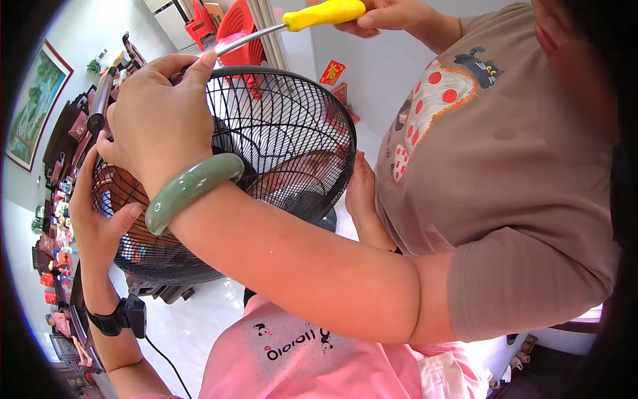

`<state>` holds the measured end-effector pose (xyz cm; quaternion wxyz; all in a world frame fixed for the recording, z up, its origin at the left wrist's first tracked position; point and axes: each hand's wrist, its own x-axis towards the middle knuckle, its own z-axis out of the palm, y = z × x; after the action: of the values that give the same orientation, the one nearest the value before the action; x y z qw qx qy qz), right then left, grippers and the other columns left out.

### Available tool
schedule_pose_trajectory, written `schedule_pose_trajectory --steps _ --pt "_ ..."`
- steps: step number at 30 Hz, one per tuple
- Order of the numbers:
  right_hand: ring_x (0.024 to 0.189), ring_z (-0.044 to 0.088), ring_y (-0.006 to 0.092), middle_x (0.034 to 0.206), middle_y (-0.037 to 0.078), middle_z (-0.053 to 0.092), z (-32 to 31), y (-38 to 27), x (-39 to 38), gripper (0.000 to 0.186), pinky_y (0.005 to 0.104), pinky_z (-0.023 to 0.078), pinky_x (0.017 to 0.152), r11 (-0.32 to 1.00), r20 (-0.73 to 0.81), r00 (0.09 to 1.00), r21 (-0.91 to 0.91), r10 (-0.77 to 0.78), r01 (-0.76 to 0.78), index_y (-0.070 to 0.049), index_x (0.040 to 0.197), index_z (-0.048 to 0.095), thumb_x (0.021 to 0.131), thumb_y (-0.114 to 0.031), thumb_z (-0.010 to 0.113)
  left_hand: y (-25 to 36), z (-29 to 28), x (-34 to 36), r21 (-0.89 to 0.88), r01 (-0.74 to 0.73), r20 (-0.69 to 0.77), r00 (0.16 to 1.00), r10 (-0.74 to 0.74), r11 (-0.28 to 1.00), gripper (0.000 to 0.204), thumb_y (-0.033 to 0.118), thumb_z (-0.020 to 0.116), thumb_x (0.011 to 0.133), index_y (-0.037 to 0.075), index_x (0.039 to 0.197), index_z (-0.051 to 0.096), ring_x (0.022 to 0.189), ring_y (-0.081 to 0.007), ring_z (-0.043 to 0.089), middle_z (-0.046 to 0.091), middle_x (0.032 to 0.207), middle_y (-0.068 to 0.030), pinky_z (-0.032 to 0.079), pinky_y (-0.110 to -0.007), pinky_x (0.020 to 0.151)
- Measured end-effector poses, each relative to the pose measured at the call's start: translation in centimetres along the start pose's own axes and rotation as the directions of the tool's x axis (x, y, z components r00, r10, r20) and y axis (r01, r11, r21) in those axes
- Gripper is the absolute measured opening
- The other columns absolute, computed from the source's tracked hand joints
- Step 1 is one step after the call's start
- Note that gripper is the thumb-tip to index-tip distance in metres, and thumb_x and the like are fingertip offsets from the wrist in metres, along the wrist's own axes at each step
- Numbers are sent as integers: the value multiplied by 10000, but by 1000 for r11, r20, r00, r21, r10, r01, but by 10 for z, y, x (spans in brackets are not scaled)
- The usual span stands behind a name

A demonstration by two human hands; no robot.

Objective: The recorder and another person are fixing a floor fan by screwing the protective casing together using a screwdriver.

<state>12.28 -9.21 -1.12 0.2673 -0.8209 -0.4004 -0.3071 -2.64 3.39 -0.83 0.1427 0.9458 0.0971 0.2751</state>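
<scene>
A black fan with a wire cage (pixel 286 100) stands tilted in front of me, its blades showing through the mesh. My left hand (pixel 100 219) grips the left side of the cage, thumb on the front; a black device is strapped on that wrist. At the right rim, my right hand (pixel 361 189) holds the cage, partly hidden behind a co-worker's arm. That co-worker's hand with a green bangle (pixel 193 189) pinches at the upper rim. Their other hand (pixel 392 14) holds a yellow-handled screwdriver (pixel 325 13), its shaft reaching to those pinching fingers.
The co-worker in a brown shirt (pixel 505 159) stands close on the right, one forearm crossing before me. Red plastic chairs (pixel 236 30) are behind the fan. Dark furniture with many items lines the left, under a framed picture (pixel 40 103). A thin black cable (pixel 169 366) hangs below.
</scene>
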Motion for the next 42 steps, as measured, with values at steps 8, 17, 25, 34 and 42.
schedule_pose_trajectory --steps 8,17,25,34,42 --pt "978 703 321 1007 114 748 -5 -8 3 386 580 512 878 990 108 990 119 -93 80 -175 1026 803 891 -487 620 -8 -6 -7 35 -70 -20 997 71 997 1024 525 887 736 -37 1486 473 1281 -250 603 599 1432 -154 464 -370 1077" --pt "1219 585 231 1359 79 584 87 255 -196 545 455 455 1060 -15 176 579 962 796 -272 -143 1380 545 1046 -544 388 8 10 10 216 -365 -118 911 396 905 900 443 933 690 -24 1364 561 1035 -246 700 704 1150 -163 540 -341 919" --pt "1453 397 273 1603 68 391 129 209 -225 760 446 335 1209 -242 471 634 876 614 -417 -150 1575 364 1046 -688 269 37 -1 -27 26 -141 -205 968 143 990 773 494 858 763 -21 1282 607 906 -281 686 703 1044 -188 543 -365 831" --pt "1461 392 292 1622 73 376 139 189 -228 769 472 296 1236 -214 494 642 859 586 -465 -150 1584 356 1044 -690 266 -52 -31 -104 -580 69 -55 991 -123 812 858 439 861 775 -35 1396 506 1139 -293 638 650 1245 -189 485 -389 1009" --pt "1455 402 301 1626 69 375 148 232 -244 770 482 273 1240 -193 479 708 873 519 -449 -155 1592 348 1042 -689 277 -107 114 -260 -741 255 -149 839 -523 621 1067 93 880 773 29 1598 206 1376 -224 479 447 1514 -124 393 -369 1149"
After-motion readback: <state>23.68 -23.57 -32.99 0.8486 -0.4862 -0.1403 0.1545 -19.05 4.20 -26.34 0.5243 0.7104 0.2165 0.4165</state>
